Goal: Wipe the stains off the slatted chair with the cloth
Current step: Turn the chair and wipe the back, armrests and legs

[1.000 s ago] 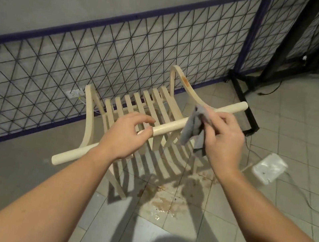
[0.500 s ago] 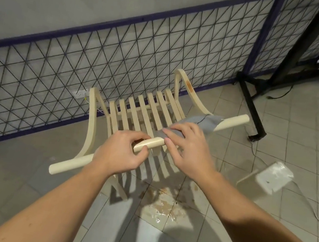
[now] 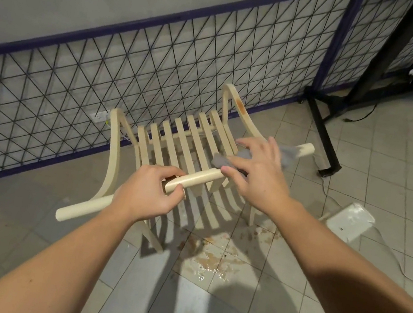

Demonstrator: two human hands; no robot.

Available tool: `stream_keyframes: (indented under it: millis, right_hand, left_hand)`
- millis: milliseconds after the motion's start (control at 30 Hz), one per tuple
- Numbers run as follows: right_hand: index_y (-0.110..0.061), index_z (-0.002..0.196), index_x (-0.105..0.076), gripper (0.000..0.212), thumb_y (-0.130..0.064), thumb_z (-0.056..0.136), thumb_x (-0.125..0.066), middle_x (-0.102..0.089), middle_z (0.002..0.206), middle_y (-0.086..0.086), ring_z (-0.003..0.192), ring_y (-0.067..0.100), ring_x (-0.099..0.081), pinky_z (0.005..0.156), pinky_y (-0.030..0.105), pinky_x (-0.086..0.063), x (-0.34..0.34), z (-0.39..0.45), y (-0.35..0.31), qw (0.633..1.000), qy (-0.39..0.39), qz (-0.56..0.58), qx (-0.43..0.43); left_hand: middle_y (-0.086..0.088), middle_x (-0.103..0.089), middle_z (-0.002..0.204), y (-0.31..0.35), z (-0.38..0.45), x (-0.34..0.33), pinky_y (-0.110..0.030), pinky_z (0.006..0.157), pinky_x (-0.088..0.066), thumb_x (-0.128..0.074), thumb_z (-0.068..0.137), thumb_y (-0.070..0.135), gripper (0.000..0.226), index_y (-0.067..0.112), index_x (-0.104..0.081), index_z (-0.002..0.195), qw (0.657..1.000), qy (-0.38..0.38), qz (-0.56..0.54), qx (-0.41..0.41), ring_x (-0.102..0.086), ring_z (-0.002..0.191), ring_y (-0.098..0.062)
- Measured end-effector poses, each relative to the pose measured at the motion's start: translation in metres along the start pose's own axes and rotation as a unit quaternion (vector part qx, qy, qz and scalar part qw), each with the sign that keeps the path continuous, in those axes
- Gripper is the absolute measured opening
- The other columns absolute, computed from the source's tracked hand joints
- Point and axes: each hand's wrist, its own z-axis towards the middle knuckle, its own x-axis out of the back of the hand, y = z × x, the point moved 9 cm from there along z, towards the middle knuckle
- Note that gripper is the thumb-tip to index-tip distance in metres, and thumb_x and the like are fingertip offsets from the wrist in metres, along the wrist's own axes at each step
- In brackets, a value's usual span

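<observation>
Under cloth (image 3: 222,160), chair (image 3: 182,147) rail — lower-left to upper-right

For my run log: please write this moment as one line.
left hand: grips rail | right hand: presses cloth on rail | stain: unwiped, on armrest | floor: spill

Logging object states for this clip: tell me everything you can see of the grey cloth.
The grey cloth is a small, soft, crumpled rag, draped along the chair's round top rail near its right end. The right hand lies over it, fingers spread and fairly straight, pressing it onto the rail, so only its two ends show, one on each side of the hand. The far end looks blurred. The left hand grips the rail, clear of the cloth.
</observation>
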Motion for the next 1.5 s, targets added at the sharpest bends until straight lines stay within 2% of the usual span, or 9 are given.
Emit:
stream_keyframes:
  millis: [67,300,467,700,900,1033,1167,1300,1500]
  right_hand:
    - [-0.035,0.121,-0.067,0.035,-0.049,0.096,-0.047,-0.061,0.131,-0.008,0.130,0.016,-0.049,0.122,0.054,-0.008,-0.016,-0.004,-0.028,0.999,0.000,0.008,0.044]
    - [-0.023,0.133,-0.059,0.059,0.000,0.081,-0.075,-0.057,0.140,-0.004,0.137,0.015,-0.047,0.120,0.039,-0.030,-0.020,-0.052,-0.021,0.980,0.012,0.086,0.178]
    - [-0.015,0.125,-0.069,0.033,-0.011,0.093,-0.060,-0.066,0.129,0.001,0.125,0.020,-0.057,0.115,0.039,-0.037,0.062,-0.044,0.025,0.977,0.193,0.084,0.045]
    - [-0.035,0.136,-0.054,0.042,-0.047,0.103,-0.031,-0.059,0.132,-0.010,0.130,0.014,-0.047,0.120,0.045,-0.021,-0.022,-0.011,-0.025,0.997,-0.028,-0.030,0.069]
    - [-0.027,0.133,-0.061,0.039,-0.037,0.106,-0.033,-0.059,0.138,-0.005,0.136,0.016,-0.044,0.119,0.042,-0.027,0.030,-0.023,0.100,0.981,0.113,0.025,-0.157]
    - [-0.025,0.123,-0.065,0.032,-0.032,0.105,-0.039,-0.069,0.102,-0.002,0.100,0.022,-0.064,0.080,0.024,-0.045,0.063,-0.075,0.157,0.879,0.257,0.177,-0.361]
    - [-0.024,0.128,-0.064,0.030,-0.023,0.103,-0.046,-0.064,0.127,-0.007,0.125,0.014,-0.050,0.111,0.039,-0.038,0.069,-0.060,0.088,0.941,0.252,0.088,-0.209]
    - [-0.033,0.132,-0.059,0.032,-0.031,0.101,-0.049,-0.060,0.135,-0.013,0.134,0.013,-0.046,0.121,0.046,-0.023,0.007,-0.018,0.000,0.998,0.043,-0.002,0.050]
    - [-0.029,0.107,-0.070,0.036,-0.035,0.105,-0.035,-0.069,0.094,-0.007,0.095,0.016,-0.059,0.095,0.038,-0.045,0.044,-0.008,0.103,0.982,0.083,-0.003,-0.172]
  left_hand:
    - [0.015,-0.071,0.082,0.002,0.000,0.002,-0.035,0.068,-0.054,-0.055,0.083,0.040,0.028,0.036,-0.073,0.104,1.000,0.008,0.005,-0.006,-0.062,0.074,-0.004]
    - [0.014,-0.071,0.082,0.002,-0.001,0.003,-0.034,0.067,-0.055,-0.058,0.083,0.038,0.025,0.036,-0.073,0.102,1.000,0.000,-0.006,0.005,-0.064,0.072,-0.007]
    - [0.013,-0.071,0.082,0.001,-0.001,0.002,-0.034,0.064,-0.056,-0.059,0.084,0.038,0.022,0.040,-0.071,0.102,1.000,-0.001,-0.013,0.015,-0.063,0.070,-0.006]
    - [0.016,-0.072,0.082,0.004,-0.003,0.005,-0.037,0.070,-0.056,-0.056,0.083,0.041,0.027,0.035,-0.074,0.103,1.000,-0.002,-0.003,0.005,-0.065,0.075,-0.006]
    - [0.016,-0.072,0.083,0.006,-0.001,0.003,-0.038,0.070,-0.058,-0.052,0.082,0.046,0.033,0.036,-0.074,0.105,1.000,-0.007,-0.004,0.001,-0.066,0.076,-0.006]
    - [0.015,-0.071,0.082,0.007,-0.001,0.003,-0.033,0.067,-0.056,-0.062,0.089,0.032,0.021,0.032,-0.074,0.106,1.000,-0.002,0.008,0.001,-0.064,0.074,-0.005]
    - [0.015,-0.070,0.082,0.006,-0.001,0.002,-0.031,0.065,-0.054,-0.064,0.090,0.025,0.021,0.032,-0.074,0.107,1.000,0.002,0.014,0.005,-0.063,0.072,-0.005]
    - [0.015,-0.071,0.082,0.003,-0.002,0.002,-0.033,0.066,-0.055,-0.065,0.089,0.025,0.020,0.035,-0.073,0.104,1.000,0.005,0.007,0.008,-0.063,0.072,-0.007]
    - [0.014,-0.071,0.082,0.001,-0.002,0.001,-0.031,0.064,-0.053,-0.064,0.090,0.026,0.020,0.038,-0.073,0.103,1.000,0.003,0.007,0.003,-0.062,0.071,-0.007]
